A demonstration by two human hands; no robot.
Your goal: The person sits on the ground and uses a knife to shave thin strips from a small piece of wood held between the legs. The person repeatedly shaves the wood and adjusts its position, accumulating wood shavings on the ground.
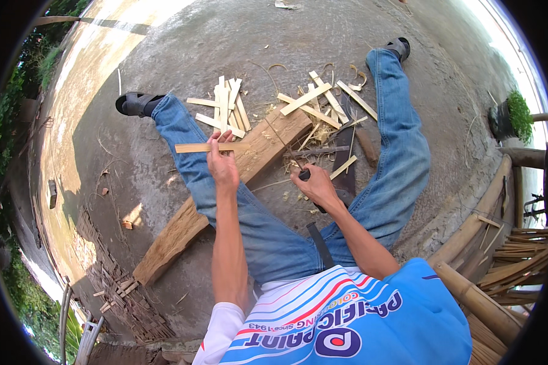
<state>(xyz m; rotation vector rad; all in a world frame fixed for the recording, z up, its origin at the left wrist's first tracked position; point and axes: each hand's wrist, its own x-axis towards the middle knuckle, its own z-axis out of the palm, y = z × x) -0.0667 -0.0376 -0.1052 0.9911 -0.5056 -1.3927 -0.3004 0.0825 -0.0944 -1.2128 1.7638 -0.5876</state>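
Note:
My left hand (224, 163) is closed on a flat, pale wooden strip (192, 148), pinched between thumb and fingers. The strip lies crosswise over my left thigh and reaches to the timber beam (170, 243). In my right hand (320, 187) is a knife (284, 143) with a dark handle; its thin blade points away and left, over the beam. The beam runs diagonally beneath my left leg. Beyond my left hand is a loose pile of pale strips (223, 106). A second heap of strips (310, 99) lies past the beam's far end, among shavings.
My jeans-clad legs spread either side. A long dark flat object (346, 161) and a short brown wooden piece (366, 146) lie inside my right leg. Bamboo poles (478, 304) and split canes (520, 261) are at the right, below a potted plant (501, 125).

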